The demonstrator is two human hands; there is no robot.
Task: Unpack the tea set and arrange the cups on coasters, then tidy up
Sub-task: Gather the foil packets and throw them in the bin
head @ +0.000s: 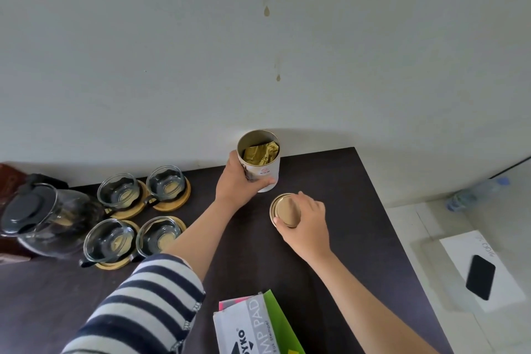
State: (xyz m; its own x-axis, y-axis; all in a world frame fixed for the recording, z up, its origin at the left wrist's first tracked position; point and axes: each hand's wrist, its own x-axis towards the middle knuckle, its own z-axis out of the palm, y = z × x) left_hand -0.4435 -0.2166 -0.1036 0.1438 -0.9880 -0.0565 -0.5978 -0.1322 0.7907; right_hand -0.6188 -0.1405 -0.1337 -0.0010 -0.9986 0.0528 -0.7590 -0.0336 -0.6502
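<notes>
My left hand (237,181) grips an open white tea tin (265,167) standing upright near the table's back edge; a crumpled gold foil bag shows inside it. My right hand (306,217) holds the tin's round gold lid (283,208) just in front of the tin, low over the dark table (344,238). To the left, several glass cups (117,191) with dark handles each sit on a round wooden coaster (175,201). A glass teapot (43,218) with a black lid stands at the far left.
A stamp pad box (244,327) with a green sheet lies at the table's front edge. Off the table's right side, a black phone (480,277) rests on a white box, and a plastic water bottle (477,194) lies on the floor. A white wall backs the table.
</notes>
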